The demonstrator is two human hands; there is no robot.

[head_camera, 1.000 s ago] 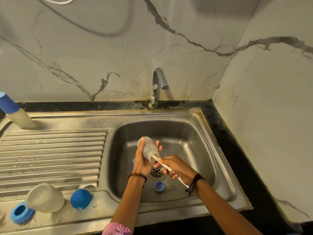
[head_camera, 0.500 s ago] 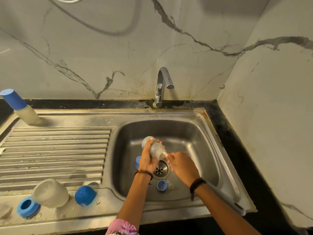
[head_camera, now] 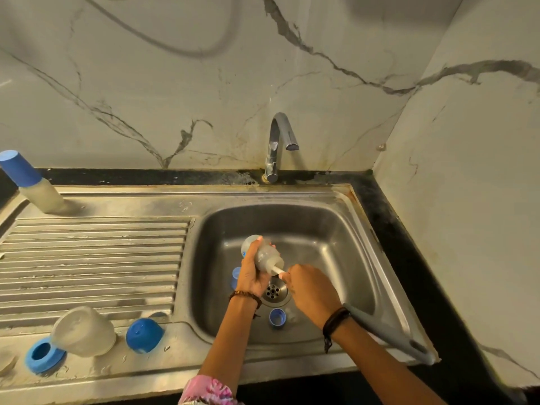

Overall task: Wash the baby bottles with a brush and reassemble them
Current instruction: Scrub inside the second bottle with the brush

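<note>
Three bottles – one point(head_camera: 266, 255) gripped in left hand point(head_camera: 251, 276); brush point(head_camera: 388, 331) gripped in right hand point(head_camera: 314, 290) – pushed deeper than earlier.

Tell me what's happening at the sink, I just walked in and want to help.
A person is scrubbing a baby bottle over the sink basin. The left hand grips the bottle; the right hand holds the brush, pushed into its mouth. The tap is off. Another bottle body and blue caps lie on the drainboard.
</note>
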